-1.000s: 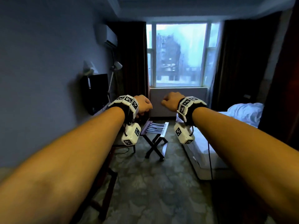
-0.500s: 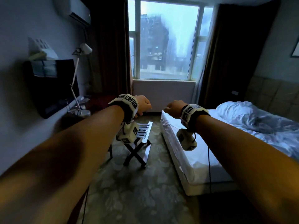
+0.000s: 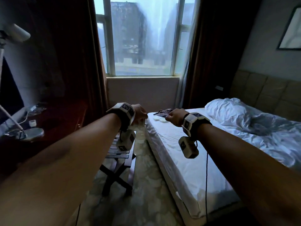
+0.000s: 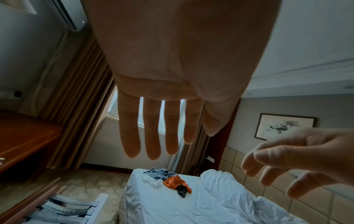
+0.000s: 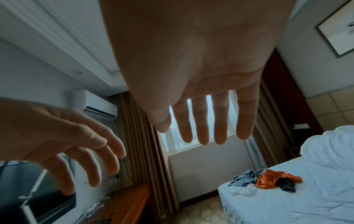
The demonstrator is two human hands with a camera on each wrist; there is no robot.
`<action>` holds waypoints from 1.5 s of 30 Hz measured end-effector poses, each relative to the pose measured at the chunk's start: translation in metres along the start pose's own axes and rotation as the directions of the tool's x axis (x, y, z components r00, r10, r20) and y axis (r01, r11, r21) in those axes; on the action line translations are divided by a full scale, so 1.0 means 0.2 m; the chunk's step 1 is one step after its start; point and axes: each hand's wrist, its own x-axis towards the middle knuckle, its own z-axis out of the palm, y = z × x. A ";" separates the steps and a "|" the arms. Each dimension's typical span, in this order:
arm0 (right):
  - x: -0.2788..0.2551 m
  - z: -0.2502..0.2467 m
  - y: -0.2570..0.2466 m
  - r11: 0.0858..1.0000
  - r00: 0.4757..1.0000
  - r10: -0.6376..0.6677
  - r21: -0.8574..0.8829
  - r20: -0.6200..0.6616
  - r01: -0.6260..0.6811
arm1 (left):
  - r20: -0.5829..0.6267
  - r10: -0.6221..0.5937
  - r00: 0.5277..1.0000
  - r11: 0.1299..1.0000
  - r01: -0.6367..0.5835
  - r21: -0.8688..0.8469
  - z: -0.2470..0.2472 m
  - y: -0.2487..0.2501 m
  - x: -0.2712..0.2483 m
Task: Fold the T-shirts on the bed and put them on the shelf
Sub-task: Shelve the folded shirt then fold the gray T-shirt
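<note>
T-shirts (image 4: 166,180) in crumpled heap on bed (image 4: 191,209), ahead of and below both hands, well apart from them: blue, white, orange, dark pieces touching. Left hand (image 4: 172,84) raised, fingers straight, slightly spread, holding nothing. Right hand (image 5: 199,84) level beside it, fingers straight, spread, empty. Rack (image 3: 117,154) below left hand, beside bed.

No word, number or brand can be read anywhere. The white cube-shaped wrist trackers (image 3: 127,139) carry only black-and-white square marker patterns, not letters. The white wall air conditioner (image 5: 96,105) bears a small dark mark at its corner, too tiny to make out.
</note>
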 end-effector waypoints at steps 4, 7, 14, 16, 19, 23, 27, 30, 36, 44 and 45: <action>0.47 0.01 0.20 0.998 0.999 0.052 0.021 0.014 -0.052 | 0.082 -0.018 0.997 0.999 0.020 -0.033 -0.01 -0.02 0.54; 0.94 0.12 0.41 0.995 0.995 0.103 0.017 0.015 -0.103 | 0.115 -0.012 0.993 0.999 0.016 -0.037 0.01 -0.01 0.98; 1.89 0.32 0.79 0.993 0.992 0.097 0.055 0.083 -0.102 | 0.178 -0.035 0.983 0.999 0.038 -0.018 0.14 -0.03 2.05; 2.14 0.35 0.88 0.992 0.989 0.093 0.074 0.113 -0.102 | 0.203 -0.063 0.977 0.997 0.069 -0.021 0.16 -0.04 2.33; 2.51 0.39 0.98 0.990 0.987 0.085 0.101 0.134 -0.099 | 0.207 -0.088 0.974 0.995 0.097 -0.032 0.15 -0.08 2.72; 2.99 0.46 1.03 0.993 0.971 0.061 0.088 0.230 -0.083 | 0.218 -0.112 0.969 0.988 0.133 -0.082 0.12 -0.17 3.19; 3.51 0.59 1.03 0.993 0.956 0.065 0.076 0.287 -0.090 | 0.201 -0.108 0.974 0.981 0.137 -0.139 0.09 -0.32 3.71; 3.90 0.70 1.05 0.990 0.956 0.089 0.077 0.281 -0.115 | 0.193 -0.086 0.977 0.978 0.120 -0.171 0.09 -0.46 4.14; 4.53 0.88 1.12 0.958 0.933 0.204 0.135 0.296 -0.253 | 0.279 -0.071 0.958 0.962 0.140 -0.235 0.09 -0.65 4.92; 5.19 1.11 1.34 0.904 0.892 0.290 0.207 0.347 -0.374 | 0.368 -0.080 0.926 0.970 0.158 -0.187 0.25 -0.73 5.76; 5.29 1.17 1.38 0.898 0.887 0.292 0.218 0.359 -0.384 | 0.386 -0.082 0.919 0.972 0.160 -0.175 0.29 -0.73 5.87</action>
